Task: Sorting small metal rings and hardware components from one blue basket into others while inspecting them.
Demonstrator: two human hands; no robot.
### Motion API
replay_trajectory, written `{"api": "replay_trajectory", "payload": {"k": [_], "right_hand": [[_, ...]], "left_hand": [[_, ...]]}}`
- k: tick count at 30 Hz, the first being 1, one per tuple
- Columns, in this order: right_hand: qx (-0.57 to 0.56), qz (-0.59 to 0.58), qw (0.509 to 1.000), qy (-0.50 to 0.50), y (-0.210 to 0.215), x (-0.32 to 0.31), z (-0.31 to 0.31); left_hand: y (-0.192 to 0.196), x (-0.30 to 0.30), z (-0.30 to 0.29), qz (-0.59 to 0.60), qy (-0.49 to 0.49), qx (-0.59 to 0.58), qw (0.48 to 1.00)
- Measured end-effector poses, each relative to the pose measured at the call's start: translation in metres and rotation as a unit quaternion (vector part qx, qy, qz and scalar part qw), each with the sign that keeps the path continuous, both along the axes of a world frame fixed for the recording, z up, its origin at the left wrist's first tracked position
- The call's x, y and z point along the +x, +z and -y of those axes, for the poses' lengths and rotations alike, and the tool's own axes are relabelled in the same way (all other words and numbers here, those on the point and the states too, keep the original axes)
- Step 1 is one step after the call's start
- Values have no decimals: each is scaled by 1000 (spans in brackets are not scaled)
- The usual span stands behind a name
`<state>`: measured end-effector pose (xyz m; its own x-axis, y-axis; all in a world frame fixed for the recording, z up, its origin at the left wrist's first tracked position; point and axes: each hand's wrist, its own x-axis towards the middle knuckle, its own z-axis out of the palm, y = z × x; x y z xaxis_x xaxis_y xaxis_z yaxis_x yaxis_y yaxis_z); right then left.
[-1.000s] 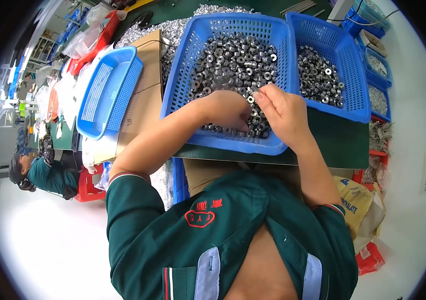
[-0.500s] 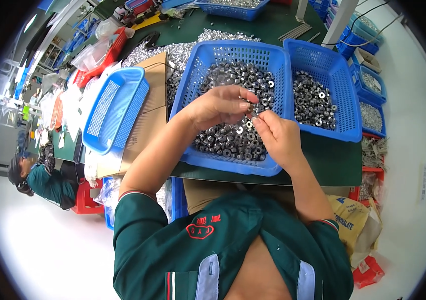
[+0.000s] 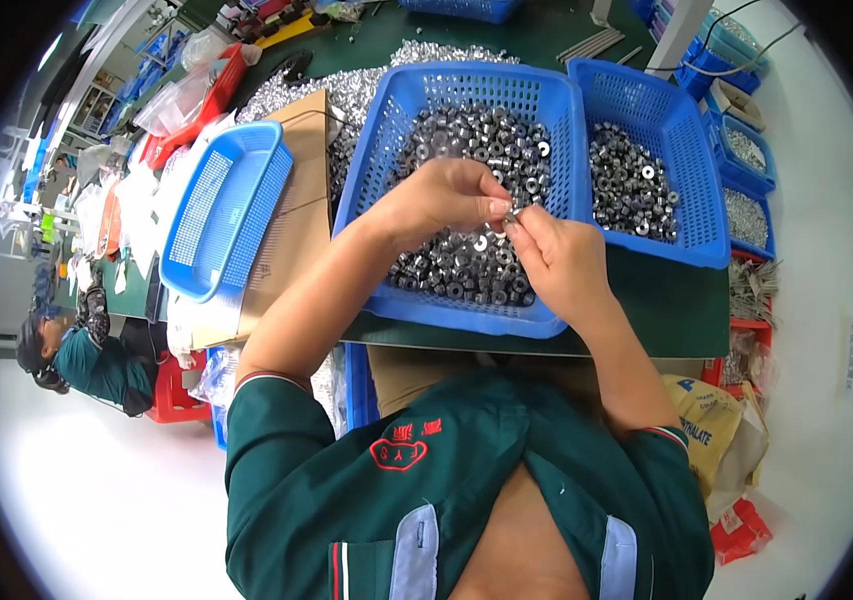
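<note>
A blue plastic basket [image 3: 376,170] full of small silver metal ring parts [image 3: 466,140] stands on the green table in front of me. Both hands hover above it, fingertips meeting. My left hand [image 3: 441,200] and my right hand [image 3: 556,260] pinch one small silver ring part [image 3: 511,213] between them, just over the heap. Another blue basket [image 3: 691,150] with fewer of the same parts sits to the right, touching the first one.
An empty blue basket [image 3: 221,210] lies on a cardboard box [image 3: 291,240] at the left. A pile of loose silver parts [image 3: 346,90] lies behind the baskets. More bins [image 3: 746,160] stand at the far right. Another person [image 3: 86,355] sits at the left.
Both hands have lifted out of the heap of parts and come together, now holding one small part between the fingertips. The view has tilted slightly downward.
</note>
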<state>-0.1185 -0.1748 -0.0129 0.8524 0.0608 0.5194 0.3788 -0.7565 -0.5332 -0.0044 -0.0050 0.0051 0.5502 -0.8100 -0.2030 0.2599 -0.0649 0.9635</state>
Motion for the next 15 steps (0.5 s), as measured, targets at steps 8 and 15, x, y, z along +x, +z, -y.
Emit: {"api": "replay_trajectory", "payload": {"k": [8,15], "right_hand": [[-61,29,998,10,1,1,-1],[54,-49,997,1,0,1,2]], "left_hand": [[-1,2,3,-60,-11,38,997],[3,-5,6,18,8,-11,1000]]}}
